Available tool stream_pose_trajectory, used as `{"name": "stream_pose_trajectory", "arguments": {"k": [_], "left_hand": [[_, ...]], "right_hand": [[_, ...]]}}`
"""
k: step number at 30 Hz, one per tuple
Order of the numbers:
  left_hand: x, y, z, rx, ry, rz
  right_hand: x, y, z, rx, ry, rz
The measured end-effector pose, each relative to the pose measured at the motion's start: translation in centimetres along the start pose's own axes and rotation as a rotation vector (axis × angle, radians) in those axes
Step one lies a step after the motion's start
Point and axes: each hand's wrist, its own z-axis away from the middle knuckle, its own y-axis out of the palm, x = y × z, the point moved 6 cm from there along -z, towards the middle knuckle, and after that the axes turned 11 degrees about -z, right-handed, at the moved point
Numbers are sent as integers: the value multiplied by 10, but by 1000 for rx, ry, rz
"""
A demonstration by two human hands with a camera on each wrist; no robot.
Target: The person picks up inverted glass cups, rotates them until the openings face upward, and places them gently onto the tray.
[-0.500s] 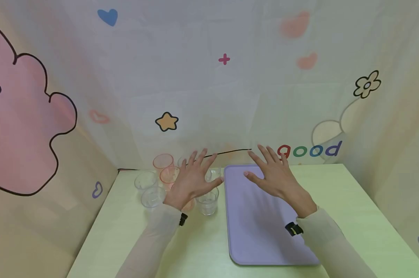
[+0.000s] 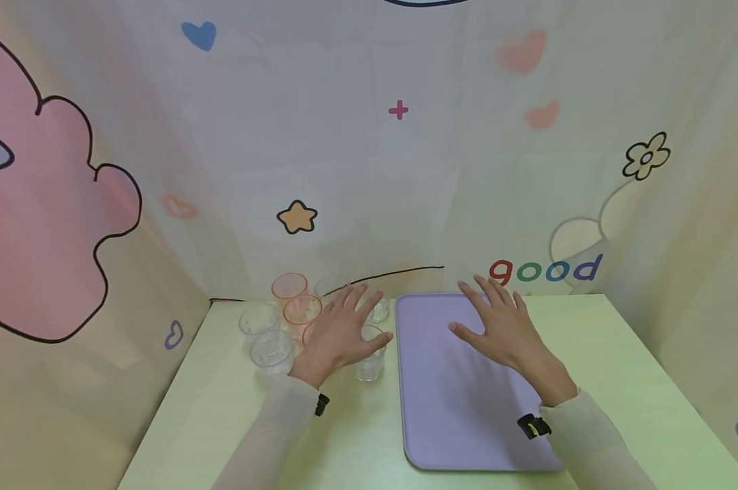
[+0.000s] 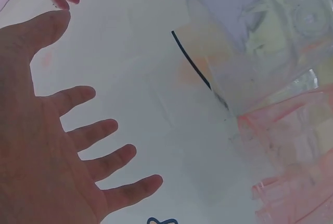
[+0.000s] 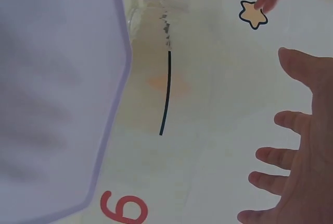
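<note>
My left hand (image 2: 340, 335) hovers with spread fingers over a group of clear and red-tinted cups, hiding some of them. In the left wrist view the same hand (image 3: 52, 130) holds nothing, and a clear cup (image 3: 260, 41) shows beyond its fingertips. To the right, my right hand (image 2: 508, 333) is raised with fingers spread above a purple tray (image 2: 455, 435). In the right wrist view this hand (image 4: 302, 156) is empty, with the tray (image 4: 57, 94) across from it. A clear cup (image 2: 369, 368) stands between the left hand and the tray.
Two clear cups (image 2: 259, 321) (image 2: 272, 352) stand at the left of the group, with red-rimmed cups (image 2: 289, 287) (image 2: 303, 312) behind. A patterned curtain (image 2: 344, 170) rises behind the pale green table (image 2: 185, 422), with further curtain at both sides.
My right hand has moved a little right and down in the head view. The left hand has lowered slightly, and the head view has shifted a little.
</note>
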Motion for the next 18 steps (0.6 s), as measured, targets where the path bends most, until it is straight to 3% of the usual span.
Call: {"name": "stream_pose_trajectory", "arguments": {"k": [6,18], "left_hand": [[-6,10,4,22,23,-13],[-14,29,7,62,64,-29]], "right_hand": [[-10,-1,11,-49,-27,9],[-37,7,35,-7,51,-3]]}}
